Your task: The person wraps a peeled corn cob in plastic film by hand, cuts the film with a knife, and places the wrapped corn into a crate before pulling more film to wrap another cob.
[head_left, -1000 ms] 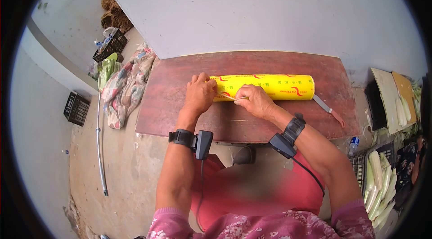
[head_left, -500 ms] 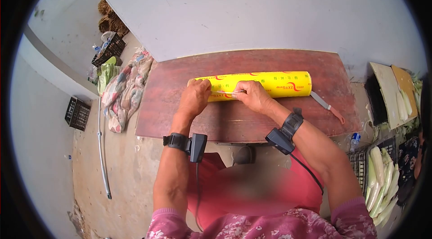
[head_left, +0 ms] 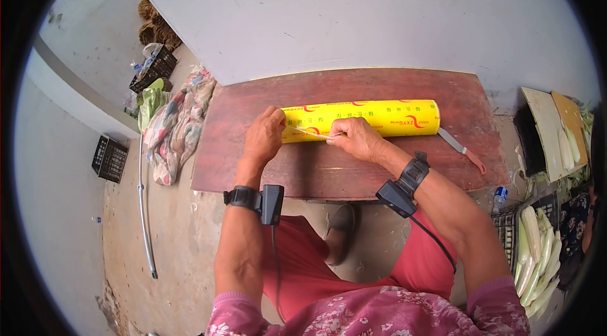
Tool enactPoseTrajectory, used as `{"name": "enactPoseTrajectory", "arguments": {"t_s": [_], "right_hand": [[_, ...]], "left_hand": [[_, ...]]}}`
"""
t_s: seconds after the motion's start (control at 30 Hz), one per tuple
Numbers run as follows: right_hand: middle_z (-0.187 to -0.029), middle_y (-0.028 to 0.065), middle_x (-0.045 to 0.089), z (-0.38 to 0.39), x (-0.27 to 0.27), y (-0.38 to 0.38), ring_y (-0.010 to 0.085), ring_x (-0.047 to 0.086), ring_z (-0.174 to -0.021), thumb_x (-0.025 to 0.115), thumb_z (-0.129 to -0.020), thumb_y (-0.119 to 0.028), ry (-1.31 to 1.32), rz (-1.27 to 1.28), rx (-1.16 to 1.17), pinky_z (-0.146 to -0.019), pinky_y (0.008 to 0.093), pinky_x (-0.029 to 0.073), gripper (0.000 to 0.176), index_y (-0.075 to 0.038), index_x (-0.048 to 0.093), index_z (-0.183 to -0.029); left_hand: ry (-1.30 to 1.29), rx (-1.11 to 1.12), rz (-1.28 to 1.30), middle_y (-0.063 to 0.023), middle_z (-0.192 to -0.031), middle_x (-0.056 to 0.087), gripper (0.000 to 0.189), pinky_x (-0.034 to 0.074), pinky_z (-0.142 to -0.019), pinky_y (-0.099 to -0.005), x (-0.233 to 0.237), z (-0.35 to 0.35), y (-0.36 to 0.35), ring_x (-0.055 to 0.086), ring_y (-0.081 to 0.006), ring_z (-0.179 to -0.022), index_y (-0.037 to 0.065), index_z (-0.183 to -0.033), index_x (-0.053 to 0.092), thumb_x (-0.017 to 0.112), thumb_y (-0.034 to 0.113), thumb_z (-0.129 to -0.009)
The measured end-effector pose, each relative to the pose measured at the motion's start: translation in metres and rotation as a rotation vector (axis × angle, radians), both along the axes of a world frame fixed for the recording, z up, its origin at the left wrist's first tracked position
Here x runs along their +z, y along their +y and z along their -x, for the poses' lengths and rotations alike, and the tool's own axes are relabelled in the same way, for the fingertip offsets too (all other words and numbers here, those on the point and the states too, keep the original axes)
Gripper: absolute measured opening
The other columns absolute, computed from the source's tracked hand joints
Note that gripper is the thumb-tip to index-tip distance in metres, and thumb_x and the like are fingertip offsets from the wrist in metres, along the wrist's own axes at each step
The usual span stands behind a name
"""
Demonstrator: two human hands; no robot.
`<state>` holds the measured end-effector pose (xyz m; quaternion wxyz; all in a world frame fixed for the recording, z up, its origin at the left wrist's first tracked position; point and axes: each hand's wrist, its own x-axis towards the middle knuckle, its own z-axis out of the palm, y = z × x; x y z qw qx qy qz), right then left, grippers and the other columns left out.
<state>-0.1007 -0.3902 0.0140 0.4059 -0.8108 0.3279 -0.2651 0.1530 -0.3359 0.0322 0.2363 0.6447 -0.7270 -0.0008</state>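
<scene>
A yellow roll of cling film (head_left: 386, 117) with red and green print lies crosswise on the dark red table (head_left: 246, 174). At its left end my left hand (head_left: 265, 134) is closed, pinching the film. My right hand (head_left: 358, 138) is closed too, in front of the roll's middle, fingers pinched on the same film. Between the two hands a thin, whitish strand of film (head_left: 310, 133) runs taut across the roll's front. The fingertips' exact hold is partly hidden. Behind the roll's right end lies a knife (head_left: 463, 151) with a reddish handle, its blade tip close to the roll.
A white wall (head_left: 354, 19) rises behind the table. On the right are a crate with long pale green vegetables (head_left: 536, 257), a bottle (head_left: 499, 198) and a cardboard box (head_left: 549, 136). At left lie a patterned cloth (head_left: 180, 130), a metal pole (head_left: 145, 222) and a black crate (head_left: 109, 159).
My left hand has shifted left and slightly down, widening the gap between my hands. The film strand between them is longer. The roll stays nearly in place; my legs have parted, showing a foot.
</scene>
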Motion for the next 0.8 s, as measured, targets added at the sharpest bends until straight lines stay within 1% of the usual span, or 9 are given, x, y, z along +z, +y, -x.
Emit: {"name": "enactPoseTrajectory", "arguments": {"t_s": [0.13,0.23,0.33,0.43,0.53,0.57,0.63,0.67,0.8], "right_hand": [[-0.079,0.0164,0.069,0.0001,0.0032,-0.0022,0.0263,0.067,-0.074,0.073,-0.087,-0.018,-0.003,0.003,-0.020,-0.071,0.0386,0.052,0.018,-0.001,0.069,-0.088],[-0.080,0.0173,0.069,-0.0005,0.0028,-0.0025,0.0268,0.067,-0.074,0.073,-0.087,-0.019,0.001,-0.004,-0.025,-0.072,0.0389,0.052,0.019,-0.001,0.068,-0.088],[-0.081,0.0176,0.070,0.0002,0.0018,-0.0012,0.0275,0.067,-0.075,0.073,-0.087,-0.019,-0.004,0.013,-0.025,-0.072,0.0390,0.052,0.019,-0.001,0.068,-0.088],[-0.082,0.0175,0.070,0.0002,0.0055,0.0002,0.0285,0.067,-0.075,0.073,-0.087,-0.020,0.017,0.008,-0.021,-0.073,0.0390,0.052,0.019,-0.001,0.068,-0.088],[-0.082,0.0172,0.070,0.0000,0.0065,0.0014,0.0293,0.068,-0.076,0.073,-0.087,-0.019,0.030,-0.007,-0.009,-0.074,0.0391,0.052,0.019,-0.001,0.069,-0.088],[-0.082,0.0172,0.070,0.0001,0.0060,0.0017,0.0295,0.068,-0.076,0.073,-0.087,-0.019,0.030,-0.010,-0.005,-0.074,0.0391,0.052,0.019,-0.001,0.069,-0.088],[-0.081,0.0147,0.070,0.0004,0.0045,0.0020,0.0243,0.066,-0.075,0.073,-0.087,-0.018,0.028,0.004,0.000,-0.072,0.0367,0.052,0.018,0.000,0.068,-0.088],[-0.081,0.0135,0.070,0.0010,0.0036,0.0016,0.0218,0.065,-0.074,0.073,-0.087,-0.017,0.027,0.010,0.003,-0.071,0.0355,0.051,0.018,0.000,0.068,-0.087],[-0.080,0.0133,0.070,0.0018,0.0057,0.0025,0.0214,0.065,-0.074,0.073,-0.087,-0.017,0.020,0.008,-0.003,-0.071,0.0355,0.051,0.018,0.000,0.068,-0.088]], "left_hand": [[0.021,0.033,-0.052,-0.0181,-0.101,0.064,0.007,0.049,-0.073,-0.0483,0.0003,-0.0019,0.0029,0.063,-0.0429,-0.089,0.005,-0.094,0.053,0.059,0.006,-0.090],[0.017,0.066,-0.119,-0.0189,-0.103,0.065,0.009,0.050,-0.074,-0.0488,0.0007,-0.0035,0.0040,0.064,-0.0425,-0.091,0.006,-0.097,0.056,0.059,0.006,-0.089],[-0.004,0.038,-0.074,-0.0150,-0.106,0.065,0.010,0.051,-0.076,-0.0499,-0.0024,-0.0051,0.0070,0.065,-0.0418,-0.093,0.008,-0.102,0.058,0.054,0.009,-0.092],[-0.054,0.077,-0.064,-0.0145,-0.103,0.065,0.011,0.052,-0.076,-0.0488,0.0002,-0.0003,0.0094,0.065,-0.0412,-0.092,0.008,-0.100,0.061,0.054,0.007,-0.091],[-0.135,0.086,-0.148,-0.0133,-0.099,0.063,0.008,0.052,-0.076,-0.0478,0.0026,-0.0010,0.0069,0.065,-0.0396,-0.090,0.007,-0.092,0.061,0.053,0.006,-0.090],[-0.110,0.064,-0.110,-0.0129,-0.098,0.062,0.008,0.051,-0.075,-0.0476,0.0028,-0.0010,0.0074,0.065,-0.0391,-0.090,0.006,-0.090,0.061,0.053,0.006,-0.090],[-0.060,0.019,-0.033,-0.0121,-0.096,0.062,0.010,0.051,-0.073,-0.0471,0.0027,-0.0021,0.0080,0.064,-0.0383,-0.088,0.005,-0.085,0.060,0.052,0.006,-0.090],[-0.067,-0.003,-0.010,-0.0117,-0.095,0.061,0.009,0.051,-0.073,-0.0473,0.0029,-0.0031,0.0077,0.064,-0.0382,-0.088,0.005,-0.085,0.059,0.051,0.006,-0.091],[-0.080,-0.032,0.035,-0.0115,-0.094,0.062,0.008,0.050,-0.071,-0.0478,0.0043,-0.0046,0.0091,0.064,-0.0388,-0.087,0.006,-0.088,0.056,0.050,0.008,-0.093]]}}
